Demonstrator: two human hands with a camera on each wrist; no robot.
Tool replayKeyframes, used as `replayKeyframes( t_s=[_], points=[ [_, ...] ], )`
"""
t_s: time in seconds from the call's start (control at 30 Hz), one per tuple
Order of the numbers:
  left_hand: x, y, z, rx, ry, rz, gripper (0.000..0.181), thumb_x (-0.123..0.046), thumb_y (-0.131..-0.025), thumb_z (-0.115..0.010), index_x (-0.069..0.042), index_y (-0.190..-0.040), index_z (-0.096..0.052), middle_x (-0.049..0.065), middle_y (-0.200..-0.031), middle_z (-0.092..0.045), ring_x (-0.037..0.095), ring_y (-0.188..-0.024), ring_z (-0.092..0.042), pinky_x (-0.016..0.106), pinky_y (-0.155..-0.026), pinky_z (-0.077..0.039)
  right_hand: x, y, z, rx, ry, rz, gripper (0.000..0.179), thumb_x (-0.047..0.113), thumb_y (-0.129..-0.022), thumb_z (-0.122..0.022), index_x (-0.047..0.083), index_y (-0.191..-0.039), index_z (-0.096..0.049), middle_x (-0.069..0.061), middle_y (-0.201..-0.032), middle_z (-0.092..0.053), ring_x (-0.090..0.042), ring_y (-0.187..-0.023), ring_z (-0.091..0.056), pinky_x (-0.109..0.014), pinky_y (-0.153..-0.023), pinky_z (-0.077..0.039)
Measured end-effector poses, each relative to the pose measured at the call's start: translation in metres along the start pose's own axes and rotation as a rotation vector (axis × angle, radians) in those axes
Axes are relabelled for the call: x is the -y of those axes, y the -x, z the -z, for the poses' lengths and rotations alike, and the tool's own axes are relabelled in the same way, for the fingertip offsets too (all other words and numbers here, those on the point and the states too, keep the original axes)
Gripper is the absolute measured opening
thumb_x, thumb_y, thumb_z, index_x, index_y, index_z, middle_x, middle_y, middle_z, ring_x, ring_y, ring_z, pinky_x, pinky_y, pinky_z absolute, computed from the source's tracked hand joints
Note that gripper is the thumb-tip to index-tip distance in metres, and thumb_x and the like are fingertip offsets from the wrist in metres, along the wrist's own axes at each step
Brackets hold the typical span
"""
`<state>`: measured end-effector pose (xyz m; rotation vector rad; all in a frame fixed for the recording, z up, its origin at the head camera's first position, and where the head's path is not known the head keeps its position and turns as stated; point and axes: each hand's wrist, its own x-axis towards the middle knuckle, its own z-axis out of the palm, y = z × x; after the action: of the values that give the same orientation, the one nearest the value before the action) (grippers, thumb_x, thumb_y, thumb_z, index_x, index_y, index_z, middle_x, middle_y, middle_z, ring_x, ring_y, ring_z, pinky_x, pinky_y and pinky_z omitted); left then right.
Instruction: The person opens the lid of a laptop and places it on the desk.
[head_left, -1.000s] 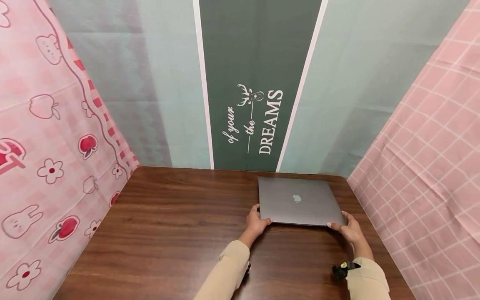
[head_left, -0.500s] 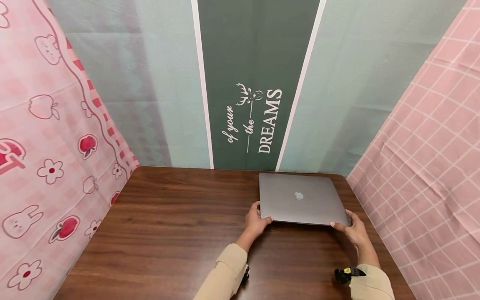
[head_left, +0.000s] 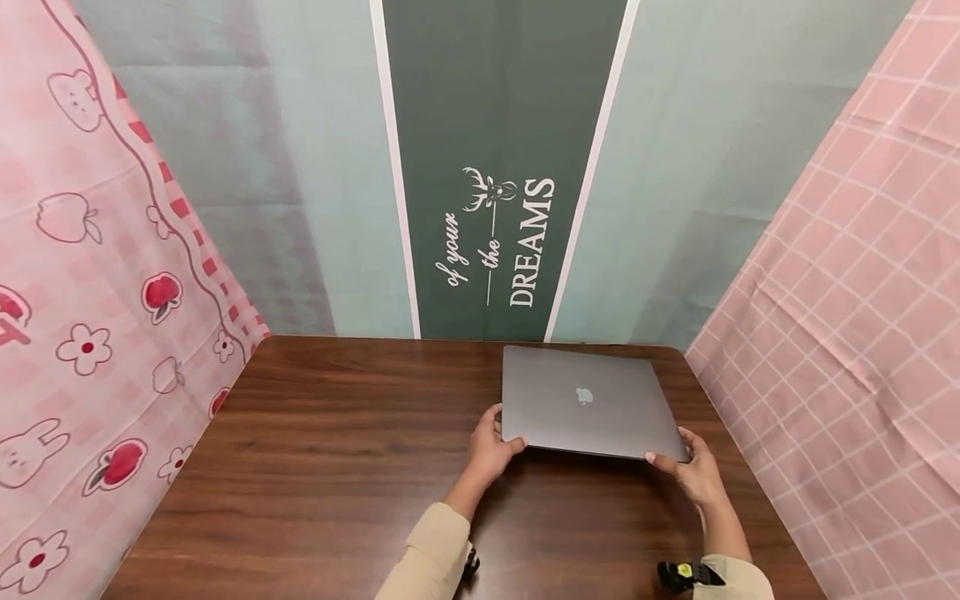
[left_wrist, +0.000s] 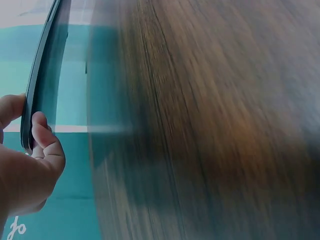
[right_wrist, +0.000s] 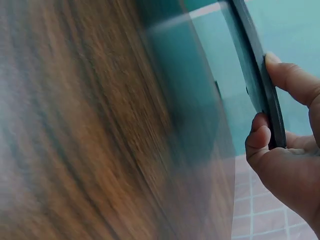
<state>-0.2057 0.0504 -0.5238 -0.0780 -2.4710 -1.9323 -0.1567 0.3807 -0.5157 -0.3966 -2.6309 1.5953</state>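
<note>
While both hands held its near edge up off the brown table, a gray laptop, lid down, sat over the far R part of the tabletop, near the green-and-teal back curtain. Whether its far edge touched the table too, I couldn't tell.

To do this hold well, I'd say, the L & R sides needed equal height, so the laptop didn't twist; in the head view the R near corner showed a bit closer to the wearer than the L. B/c both grips were at the near corners, the far side prob. felt heavy & wanted to dip, so steady wrists and a firm but not hard pinch made sense. Slow, small moves were best, w/ room left before the back curtain and the pink grid curtain on the R, and no fingers trapped b/w laptop & table.

Fingers: L hand clamped the near L corner, thumb on top, fingertips curled under; the gap was only as wide as the thin laptop. R hand did the same at the near R corner, thumb on the lid side, at least one fingertip bent beneath. Some fingers were hidden, so the exact no. under each side wasn't clear.
</note>
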Motion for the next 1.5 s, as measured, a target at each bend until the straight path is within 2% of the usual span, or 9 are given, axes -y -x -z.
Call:
replayKeyframes(
  t_s=[0.07, 0.2, 0.53, 0.77, 1.0, 1.17, 1.23, 1.5],
  points=[
    [0.0, 0.002, 0.007, 0.004, 0.004, -0.002, 0.072, -0.007, -0.07, -0.079, 0.002, -0.133, -0.044, 0.005, -0.078, -0.05, 0.013, -0.065, -0.045, 0.029, -0.057, -0.04, 0.003, 0.002, -0.004, -0.01, -0.013, 0.014, 0.09, 0.013, -0.08, -0.074, -0.009, -0.143, -0.013, -0.034, -0.136, -0.027, -0.04, -0.116, -0.037, -0.013, -0.073, -0.034],
    [0.001, 0.006, 0.018, 0.013, 0.025, -0.007, 0.073, -0.007, -0.07, -0.079, 0.003, -0.133, -0.043, 0.006, -0.079, -0.05, 0.014, -0.066, -0.046, 0.029, -0.056, -0.041, 0.009, 0.006, -0.013, -0.041, -0.028, 0.048, 0.087, 0.008, -0.078, -0.074, -0.011, -0.141, -0.018, -0.033, -0.132, -0.032, -0.039, -0.113, -0.039, -0.009, -0.071, -0.033],
    [0.004, 0.015, 0.048, 0.019, 0.011, -0.016, 0.075, -0.009, -0.073, -0.078, 0.002, -0.137, -0.04, 0.008, -0.084, -0.049, 0.015, -0.067, -0.046, 0.029, -0.056, -0.041, 0.023, 0.014, -0.036, -0.054, -0.027, 0.045, 0.088, 0.011, -0.076, -0.076, -0.007, -0.141, -0.02, -0.03, -0.127, -0.037, -0.036, -0.112, -0.041, -0.018, -0.077, -0.034],
    [0.007, 0.021, 0.066, 0.004, 0.06, -0.011, 0.074, -0.007, -0.073, -0.077, 0.0, -0.137, -0.041, 0.009, -0.083, -0.052, 0.014, -0.065, -0.048, 0.026, -0.053, -0.041, 0.028, 0.02, -0.052, -0.042, -0.117, 0.047, 0.081, 0.006, -0.08, -0.071, -0.006, -0.141, -0.02, -0.027, -0.121, -0.042, -0.03, -0.106, -0.045, -0.012, -0.074, -0.038],
    [0.02, 0.028, 0.08, -0.02, 0.114, 0.006, 0.074, 0.0, -0.071, -0.076, 0.002, -0.135, -0.041, 0.01, -0.079, -0.051, 0.013, -0.062, -0.05, 0.025, -0.052, -0.042, 0.036, 0.027, -0.069, -0.043, -0.139, 0.066, 0.08, 0.002, -0.078, -0.073, -0.008, -0.14, -0.023, -0.028, -0.119, -0.043, -0.03, -0.104, -0.045, -0.013, -0.073, -0.038],
    [0.028, 0.036, 0.091, -0.021, 0.153, 0.015, 0.075, 0.002, -0.072, -0.075, 0.006, -0.136, -0.037, 0.011, -0.079, -0.046, 0.013, -0.061, -0.043, 0.023, -0.051, -0.039, 0.038, 0.03, -0.082, -0.036, -0.159, 0.062, 0.079, 0.0, -0.077, -0.073, -0.008, -0.139, -0.024, -0.028, -0.118, -0.044, -0.031, -0.104, -0.046, -0.014, -0.074, -0.038],
    [0.03, 0.039, 0.096, -0.021, 0.145, 0.022, 0.075, 0.002, -0.072, -0.075, 0.005, -0.136, -0.037, 0.011, -0.08, -0.043, 0.013, -0.06, -0.039, 0.023, -0.05, -0.036, 0.038, 0.031, -0.088, -0.031, -0.165, 0.065, 0.079, -0.001, -0.077, -0.073, -0.008, -0.139, -0.025, -0.028, -0.116, -0.045, -0.031, -0.102, -0.047, -0.016, -0.073, -0.04],
    [0.036, 0.049, 0.119, -0.03, 0.113, 0.044, 0.075, 0.002, -0.075, -0.073, 0.005, -0.139, -0.033, 0.014, -0.085, -0.051, 0.016, -0.061, -0.047, 0.026, -0.049, -0.04, 0.038, 0.038, -0.117, -0.031, -0.178, 0.067, 0.079, -0.001, -0.075, -0.075, -0.01, -0.137, -0.027, -0.029, -0.114, -0.047, -0.033, -0.101, -0.05, -0.019, -0.074, -0.042]
  ],
)
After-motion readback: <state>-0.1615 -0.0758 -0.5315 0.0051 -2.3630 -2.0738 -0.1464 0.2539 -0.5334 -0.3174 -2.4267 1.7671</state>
